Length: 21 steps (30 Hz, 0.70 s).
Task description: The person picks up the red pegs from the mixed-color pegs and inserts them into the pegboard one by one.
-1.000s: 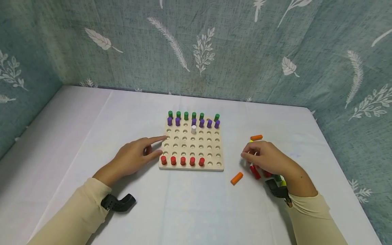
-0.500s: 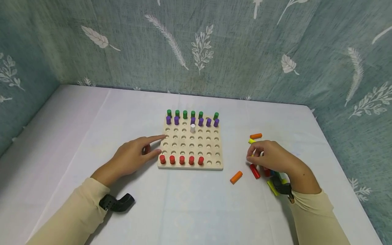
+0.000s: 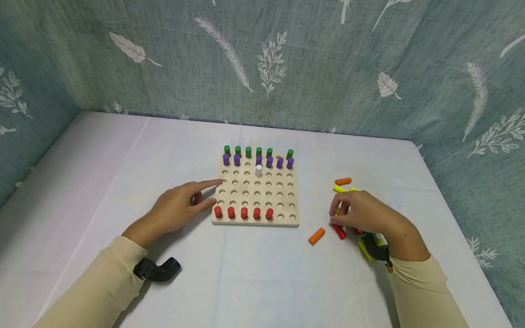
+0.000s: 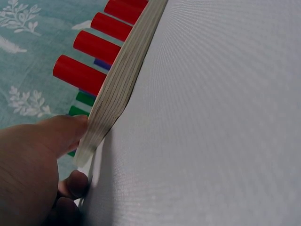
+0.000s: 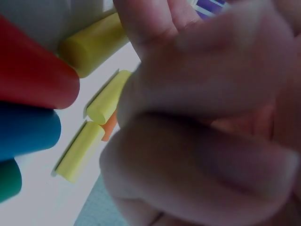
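A square wooden pegboard [image 3: 252,222] holds a front row of red pegs [image 3: 244,212], purple pegs [image 3: 269,161] and green pegs [image 3: 248,152] at the back, and one white peg [image 3: 258,170]. My left hand [image 3: 174,207] touches its left edge with thumb and forefinger extended. To the right, my right hand [image 3: 361,212] hovers low over loose pegs, its fingers loosely bent. A red peg [image 3: 339,232] lies by the thumb. In the right wrist view, a yellow peg [image 5: 94,44] lies close to the fingers; no peg shows pinched between them.
One orange peg [image 3: 316,236] lies between board and right hand. Beyond that hand are another orange peg [image 3: 343,181] and yellow pegs [image 3: 339,188]. A blue peg [image 5: 28,132] shows in the right wrist view. Leaf-patterned cloth [image 3: 262,59] hangs behind the white table [image 3: 262,273].
My right hand has shifted slightly right over the loose pegs, then its thumb dropped toward the red peg. Another yellow peg shows behind the hand. The left hand stays at the board's edge.
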Each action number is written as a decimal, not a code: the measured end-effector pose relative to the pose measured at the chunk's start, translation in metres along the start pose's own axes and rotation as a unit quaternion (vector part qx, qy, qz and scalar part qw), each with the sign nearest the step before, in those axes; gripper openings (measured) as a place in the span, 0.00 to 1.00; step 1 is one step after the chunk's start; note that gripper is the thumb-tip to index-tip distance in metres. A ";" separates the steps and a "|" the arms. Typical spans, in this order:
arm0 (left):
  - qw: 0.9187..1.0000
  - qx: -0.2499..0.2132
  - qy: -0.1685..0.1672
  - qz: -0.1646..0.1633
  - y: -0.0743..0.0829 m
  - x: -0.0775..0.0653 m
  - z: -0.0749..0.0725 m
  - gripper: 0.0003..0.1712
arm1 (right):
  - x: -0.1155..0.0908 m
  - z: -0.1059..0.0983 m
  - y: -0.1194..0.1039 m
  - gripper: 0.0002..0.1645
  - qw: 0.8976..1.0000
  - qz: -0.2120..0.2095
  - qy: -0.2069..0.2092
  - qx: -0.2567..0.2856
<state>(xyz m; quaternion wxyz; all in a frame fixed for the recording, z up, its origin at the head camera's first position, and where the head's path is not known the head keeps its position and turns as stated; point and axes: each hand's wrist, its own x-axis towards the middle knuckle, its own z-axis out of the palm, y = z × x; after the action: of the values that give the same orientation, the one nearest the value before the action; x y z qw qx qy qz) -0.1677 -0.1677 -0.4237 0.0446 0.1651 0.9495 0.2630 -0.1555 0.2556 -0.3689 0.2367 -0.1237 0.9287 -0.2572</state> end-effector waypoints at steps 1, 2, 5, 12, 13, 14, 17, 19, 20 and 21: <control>1.000 0.000 -0.003 -0.001 0.000 0.000 0.000 0.30 | 0.000 0.000 -0.001 0.07 1.000 0.002 -0.001 -0.002; 1.000 0.000 -0.005 -0.001 0.000 0.000 -0.001 0.30 | 0.000 0.000 -0.001 0.07 1.000 0.004 -0.003 -0.005; 1.000 0.003 -0.008 -0.001 0.001 0.001 -0.003 0.30 | 0.001 0.000 -0.002 0.07 1.000 0.003 -0.005 -0.019; 1.000 0.005 0.001 0.005 0.001 0.001 -0.004 0.30 | 0.007 0.003 -0.002 0.08 0.999 -0.005 0.001 -0.036; 1.000 0.004 -0.002 0.003 0.001 0.000 -0.003 0.30 | 0.007 0.005 -0.002 0.08 0.999 -0.005 -0.001 -0.038; 1.000 0.004 -0.004 0.002 0.001 0.000 -0.002 0.30 | 0.008 0.006 -0.002 0.08 0.999 -0.006 -0.002 -0.040; 1.000 0.003 -0.006 0.000 0.000 -0.001 0.001 0.30 | 0.010 0.010 -0.002 0.09 0.999 -0.007 -0.001 -0.052; 1.000 0.004 -0.004 0.002 0.000 -0.001 0.001 0.30 | 0.011 0.011 -0.003 0.09 0.998 -0.004 0.002 -0.061; 1.000 0.004 -0.003 0.002 0.000 -0.001 0.000 0.30 | 0.012 0.011 -0.004 0.09 0.998 -0.002 0.001 -0.063; 1.000 0.004 -0.004 0.002 0.000 0.000 0.000 0.30 | 0.013 0.012 -0.004 0.09 0.998 0.000 0.001 -0.067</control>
<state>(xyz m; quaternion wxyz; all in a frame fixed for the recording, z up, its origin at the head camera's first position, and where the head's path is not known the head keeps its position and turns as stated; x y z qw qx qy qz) -0.1673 -0.1678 -0.4238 0.0468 0.1679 0.9501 0.2587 -0.1602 0.2425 -0.3801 0.2273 -0.1387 0.9440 -0.1947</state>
